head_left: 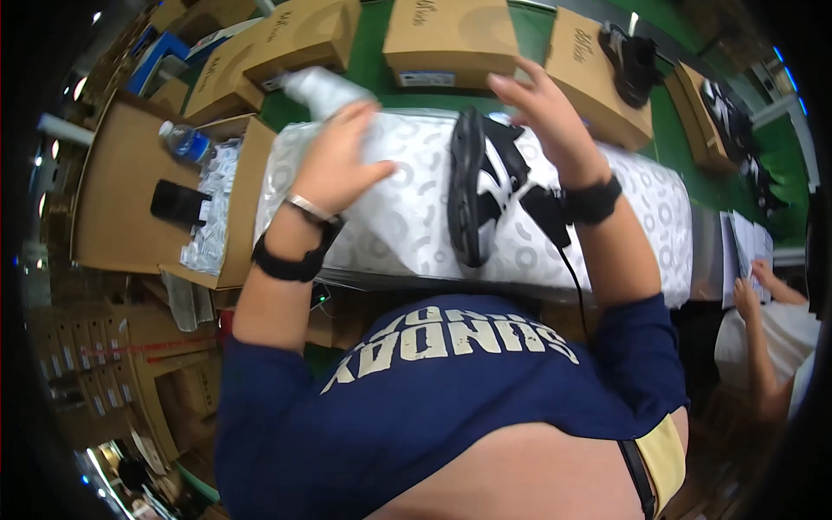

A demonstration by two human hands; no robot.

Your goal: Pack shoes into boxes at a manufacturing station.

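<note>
A black-and-white sneaker [472,195] lies on its side on white patterned wrapping paper [633,204], its thick black sole facing left. To the left of it, my left hand [340,160] grips a white sheet of tissue paper [328,94], smeared by motion beyond the fingers; the thumb sticks out to the right. My right hand [550,121] is raised over the far right side of the sneaker, fingers spread and nothing in them. Both wrists wear black bands, and a thin black cable hangs near the right one.
Along the far side stand several brown shoe boxes [451,39], with black sneakers [631,65] on the right ones. At left an open carton [130,186] holds small white packets, a phone [180,204] and a water bottle [185,141]. Another person's hands [752,286] hold papers at right.
</note>
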